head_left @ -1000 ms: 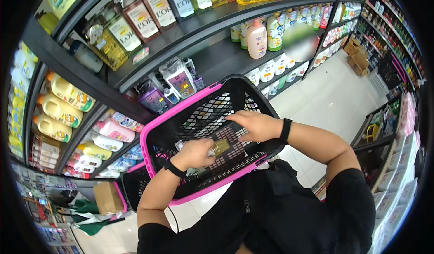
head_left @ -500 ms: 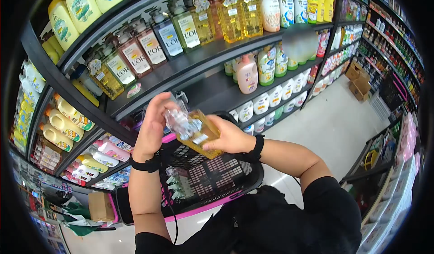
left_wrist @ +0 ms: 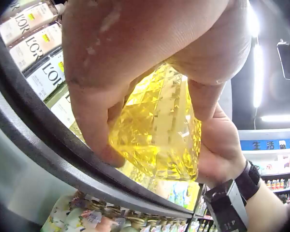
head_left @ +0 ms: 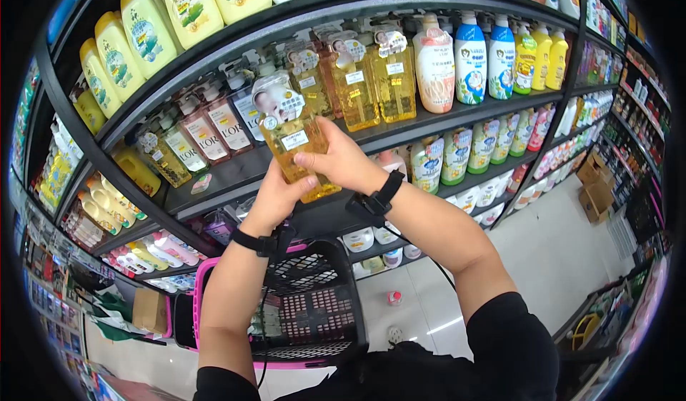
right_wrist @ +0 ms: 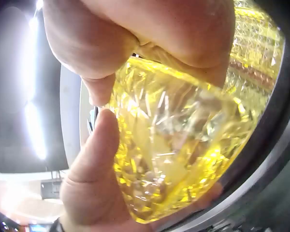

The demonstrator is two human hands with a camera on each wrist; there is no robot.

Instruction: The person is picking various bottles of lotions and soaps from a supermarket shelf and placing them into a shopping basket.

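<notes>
Both hands hold one amber pump bottle (head_left: 291, 146) upright and slightly tilted in front of the upper shelf. My left hand (head_left: 274, 196) grips its lower left side, and my right hand (head_left: 341, 159) grips its right side with the thumb across the front. In the left wrist view the faceted yellow bottle (left_wrist: 157, 125) lies between the left fingers and thumb (left_wrist: 205, 99). The right wrist view shows the bottle (right_wrist: 174, 140) large under the right hand (right_wrist: 150, 29), with the left hand (right_wrist: 94, 188) touching it too. A tag with a picture covers its pump.
Similar amber bottles (head_left: 394, 79) and boxy L'OR bottles (head_left: 227, 124) stand on the shelf (head_left: 443, 124) behind. Below the forearms is a black basket (head_left: 361, 315) with a pink rim and a clear item inside. A small red-capped thing (head_left: 394, 298) is on the floor.
The bottle has come up from the basket area to the shelf's front, turned upright. My left hand, raised beside its top half a second ago, now grips its lower side. The view has shifted upward.
</notes>
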